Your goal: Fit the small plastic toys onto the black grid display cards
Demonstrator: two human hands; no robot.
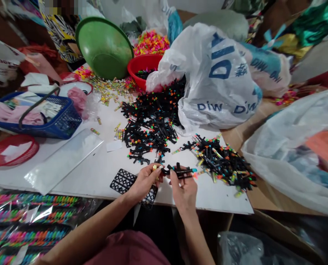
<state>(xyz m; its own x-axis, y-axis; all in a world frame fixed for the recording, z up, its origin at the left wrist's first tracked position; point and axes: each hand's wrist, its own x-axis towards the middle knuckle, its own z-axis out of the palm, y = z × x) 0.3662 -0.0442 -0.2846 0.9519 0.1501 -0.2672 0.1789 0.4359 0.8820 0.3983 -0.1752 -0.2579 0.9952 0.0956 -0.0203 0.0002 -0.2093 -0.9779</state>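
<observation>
My right hand (187, 189) is closed around a small black toy gun (182, 171) with a blue tip, held sideways over the table's front edge. Close beside it, my left hand (142, 184) pinches a small tube with a pale yellow end (154, 168), near the rear of the gun. Whether the tube touches the gun, I cannot tell. Below my left hand lies a black perforated plastic tray (122, 179), partly covered by it. Beyond my hands spreads a pile of black toy guns (150, 129). A second pile (221, 162), mixed with colourful tubes, lies to the right.
A large white plastic bag (208, 81) stands behind the piles. Green (104, 48) and red basins (136, 70) are at the back. On the left sit a blue basket (61, 117), a red basket (28, 151) and a clear plastic sleeve (67, 158). Packed colourful goods (34, 235) lie lower left.
</observation>
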